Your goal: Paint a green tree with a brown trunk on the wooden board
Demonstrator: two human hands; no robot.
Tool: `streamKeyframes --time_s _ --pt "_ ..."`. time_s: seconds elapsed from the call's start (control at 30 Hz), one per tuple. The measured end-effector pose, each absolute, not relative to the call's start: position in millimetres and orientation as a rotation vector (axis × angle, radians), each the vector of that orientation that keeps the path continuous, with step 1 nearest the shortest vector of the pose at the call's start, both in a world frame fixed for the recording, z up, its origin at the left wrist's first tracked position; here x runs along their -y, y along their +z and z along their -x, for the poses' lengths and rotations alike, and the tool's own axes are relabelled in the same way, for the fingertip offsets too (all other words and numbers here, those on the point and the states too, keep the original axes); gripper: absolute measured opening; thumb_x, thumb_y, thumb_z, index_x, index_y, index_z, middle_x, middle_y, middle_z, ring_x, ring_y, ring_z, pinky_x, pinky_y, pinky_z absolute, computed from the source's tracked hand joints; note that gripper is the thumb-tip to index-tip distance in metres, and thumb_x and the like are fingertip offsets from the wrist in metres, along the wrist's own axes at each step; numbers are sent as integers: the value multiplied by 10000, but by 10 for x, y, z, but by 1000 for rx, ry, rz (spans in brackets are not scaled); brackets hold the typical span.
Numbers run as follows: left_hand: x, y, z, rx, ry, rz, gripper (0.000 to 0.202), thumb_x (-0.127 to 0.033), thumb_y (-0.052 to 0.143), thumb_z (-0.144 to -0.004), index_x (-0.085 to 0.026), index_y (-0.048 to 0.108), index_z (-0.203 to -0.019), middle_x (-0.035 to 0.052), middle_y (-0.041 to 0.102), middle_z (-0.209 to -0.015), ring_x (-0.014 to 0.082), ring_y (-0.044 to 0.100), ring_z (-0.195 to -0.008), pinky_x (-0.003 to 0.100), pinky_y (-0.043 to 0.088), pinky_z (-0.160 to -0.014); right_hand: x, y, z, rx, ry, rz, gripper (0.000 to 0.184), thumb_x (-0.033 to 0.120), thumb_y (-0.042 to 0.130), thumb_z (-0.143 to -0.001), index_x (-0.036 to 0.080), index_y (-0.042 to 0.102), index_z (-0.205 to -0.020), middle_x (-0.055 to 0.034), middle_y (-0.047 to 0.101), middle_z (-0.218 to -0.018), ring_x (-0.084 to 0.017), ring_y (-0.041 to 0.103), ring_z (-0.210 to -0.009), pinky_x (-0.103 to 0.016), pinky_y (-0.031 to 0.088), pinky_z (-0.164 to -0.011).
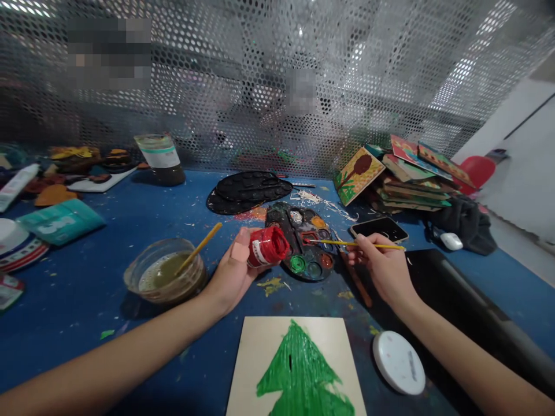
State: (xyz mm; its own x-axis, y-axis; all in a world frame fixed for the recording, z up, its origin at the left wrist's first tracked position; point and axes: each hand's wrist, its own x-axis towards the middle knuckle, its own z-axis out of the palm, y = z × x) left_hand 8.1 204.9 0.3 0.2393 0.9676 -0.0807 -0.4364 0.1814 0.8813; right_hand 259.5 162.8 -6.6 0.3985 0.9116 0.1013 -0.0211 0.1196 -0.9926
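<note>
My left hand [232, 271] is closed around a small open jar of red paint [267, 247], tilted on its side with its mouth toward the dark paint palette [303, 241]. My right hand [381, 267] pinches a thin yellow paintbrush [362, 244] whose tip reaches over the palette's wells. Below my hands lies a pale board [260, 358] painted with a green tree [303, 372]. A white round lid [399, 362] lies to the right of the board.
A glass bowl of murky water [165, 278] with a brush in it stands at left. A phone [378, 228], a stack of painted boards [407, 176], a black palette [249, 190], a paint container [159, 159] and a perforated metal screen [277, 86] lie beyond.
</note>
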Motion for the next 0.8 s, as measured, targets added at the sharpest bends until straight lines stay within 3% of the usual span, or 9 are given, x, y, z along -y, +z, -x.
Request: streamKeyframes --time_s 0.13,0.23,0.4,0.5,0.57,0.8 --pt "-2057 31 -88 -767 1139 -793 435 -541 511 -900 -128 599 -1000 85 673 -970 186 654 -862 360 541 -756 -1532 -20 -2596 1077 755 1364 228 374 742 -752 198 648 -643 -21 689 -644 -155 654 -573 -258 548 -563" --pt "-2066 23 -95 -767 1145 -762 399 -512 525 -904 -129 604 -984 75 676 -963 179 653 -857 369 532 -782 -1437 16 -2596 1356 508 1454 153 342 703 -791 218 687 -703 -28 707 -678 -172 672 -600 -246 525 -533" --pt "-2071 15 -107 -770 1144 -732 377 -487 528 -911 -127 607 -992 71 675 -971 172 650 -838 367 521 -790 -1345 -3 -2588 1719 212 1423 115 297 606 -868 217 680 -833 -12 726 -703 -121 611 -403 -220 485 -401" --pt "-2065 23 -113 -779 1146 -719 367 -472 509 -926 -127 600 -1013 70 674 -966 169 650 -831 360 522 -780 -1327 -13 -2598 1863 65 1346 94 247 583 -883 208 666 -864 -40 750 -824 -170 722 -659 -253 595 -611" --pt "-2064 27 -118 -787 1146 -713 360 -461 496 -935 -126 596 -1019 71 673 -961 169 651 -829 356 523 -772 -1318 -8 -2610 1949 20 1275 86 209 575 -886 204 660 -893 -54 750 -899 -183 731 -808 -276 605 -738" --pt "-2075 42 -125 -803 1141 -713 339 -428 454 -962 -120 588 -1010 67 662 -943 158 644 -810 334 525 -743 -1306 78 -2629 2155 -100 1146 220 107 495 -898 179 700 -934 -103 740 -1003 -197 720 -919 -304 605 -804"
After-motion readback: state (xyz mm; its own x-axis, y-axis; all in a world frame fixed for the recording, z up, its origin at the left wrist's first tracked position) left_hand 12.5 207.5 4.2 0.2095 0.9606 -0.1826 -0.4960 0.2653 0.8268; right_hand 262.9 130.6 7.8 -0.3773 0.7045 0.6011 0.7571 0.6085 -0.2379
